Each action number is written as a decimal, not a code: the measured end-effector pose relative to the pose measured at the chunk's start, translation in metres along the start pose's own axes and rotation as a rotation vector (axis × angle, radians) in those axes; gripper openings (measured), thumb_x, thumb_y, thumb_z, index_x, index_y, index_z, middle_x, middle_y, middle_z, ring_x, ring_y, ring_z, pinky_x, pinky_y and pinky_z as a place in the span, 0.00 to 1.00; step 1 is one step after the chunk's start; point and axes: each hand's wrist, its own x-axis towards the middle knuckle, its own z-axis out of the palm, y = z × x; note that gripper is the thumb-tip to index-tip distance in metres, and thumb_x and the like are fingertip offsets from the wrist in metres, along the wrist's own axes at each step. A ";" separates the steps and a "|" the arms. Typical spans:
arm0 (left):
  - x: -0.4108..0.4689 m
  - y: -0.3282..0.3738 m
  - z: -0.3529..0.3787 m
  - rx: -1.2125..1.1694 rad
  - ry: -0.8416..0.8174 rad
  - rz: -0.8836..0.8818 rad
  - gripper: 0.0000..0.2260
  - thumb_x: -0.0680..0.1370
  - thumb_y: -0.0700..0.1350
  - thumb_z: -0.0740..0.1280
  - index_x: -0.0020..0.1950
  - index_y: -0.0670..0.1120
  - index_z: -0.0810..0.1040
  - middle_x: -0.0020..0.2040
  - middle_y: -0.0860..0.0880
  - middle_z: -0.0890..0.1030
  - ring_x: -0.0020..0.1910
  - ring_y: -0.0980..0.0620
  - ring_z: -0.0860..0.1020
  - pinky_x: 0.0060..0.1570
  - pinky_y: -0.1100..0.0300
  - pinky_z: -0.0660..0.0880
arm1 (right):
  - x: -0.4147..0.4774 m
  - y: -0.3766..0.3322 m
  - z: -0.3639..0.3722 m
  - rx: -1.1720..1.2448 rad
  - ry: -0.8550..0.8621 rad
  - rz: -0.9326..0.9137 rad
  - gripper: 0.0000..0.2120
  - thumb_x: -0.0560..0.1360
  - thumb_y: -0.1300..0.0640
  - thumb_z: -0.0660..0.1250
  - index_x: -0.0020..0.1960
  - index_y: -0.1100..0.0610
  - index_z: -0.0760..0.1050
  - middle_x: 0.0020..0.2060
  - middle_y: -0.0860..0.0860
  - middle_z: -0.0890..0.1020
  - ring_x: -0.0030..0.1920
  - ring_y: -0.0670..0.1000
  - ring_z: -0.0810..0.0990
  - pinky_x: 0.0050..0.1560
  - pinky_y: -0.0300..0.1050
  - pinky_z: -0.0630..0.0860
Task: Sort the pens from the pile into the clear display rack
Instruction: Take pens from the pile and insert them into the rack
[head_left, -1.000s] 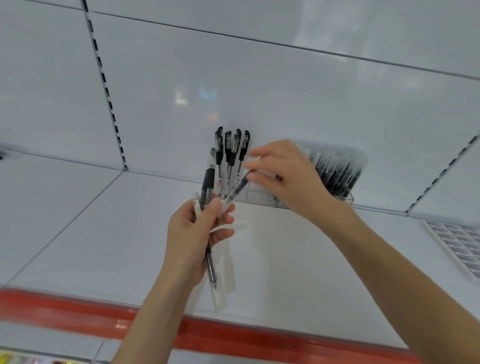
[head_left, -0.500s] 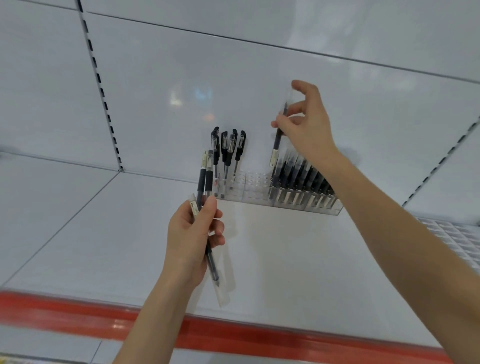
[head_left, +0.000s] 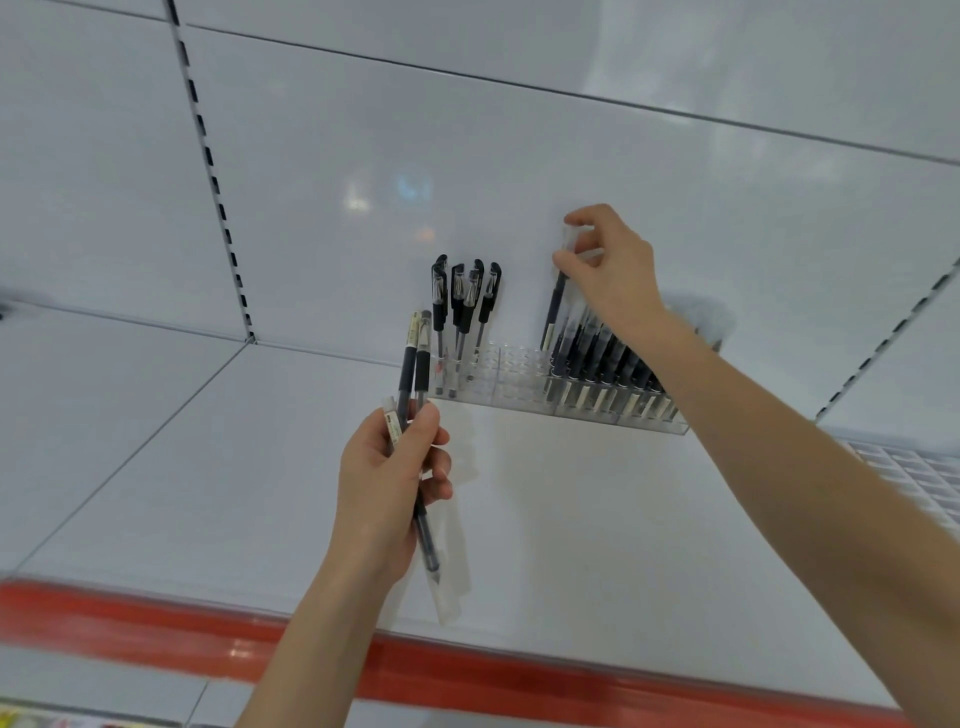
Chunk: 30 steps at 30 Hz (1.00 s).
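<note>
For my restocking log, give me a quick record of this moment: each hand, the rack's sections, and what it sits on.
left hand: grips a bundle of clear-barrelled pens with black grips
right hand: pinches one slim black pen with a clear cap by its top
storage: clear plastic display rack on a white shelf
rack left: four black-capped pens, upright
rack middle: open holes
rack right: packed clear-capped dark pens
held pen's tip: at the packed pens' left edge; seating unclear
</note>
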 end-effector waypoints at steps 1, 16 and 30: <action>0.000 0.000 0.000 0.001 0.000 0.000 0.05 0.77 0.41 0.64 0.42 0.43 0.73 0.32 0.49 0.74 0.22 0.57 0.69 0.21 0.67 0.68 | 0.000 0.000 -0.001 -0.005 -0.001 0.001 0.14 0.74 0.59 0.65 0.59 0.56 0.71 0.44 0.52 0.76 0.37 0.43 0.74 0.39 0.25 0.69; 0.002 -0.002 0.004 -0.011 -0.001 -0.006 0.05 0.77 0.41 0.64 0.44 0.42 0.77 0.31 0.50 0.71 0.23 0.59 0.70 0.23 0.68 0.71 | 0.003 0.007 0.000 -0.215 -0.153 0.013 0.09 0.76 0.57 0.62 0.53 0.58 0.77 0.48 0.53 0.81 0.46 0.49 0.77 0.53 0.44 0.74; -0.001 -0.002 0.006 0.014 -0.034 -0.007 0.05 0.76 0.42 0.64 0.47 0.42 0.78 0.33 0.50 0.74 0.24 0.60 0.70 0.24 0.68 0.72 | 0.003 0.000 -0.008 -0.365 -0.305 0.020 0.10 0.76 0.59 0.59 0.51 0.59 0.77 0.50 0.53 0.80 0.51 0.52 0.77 0.54 0.44 0.72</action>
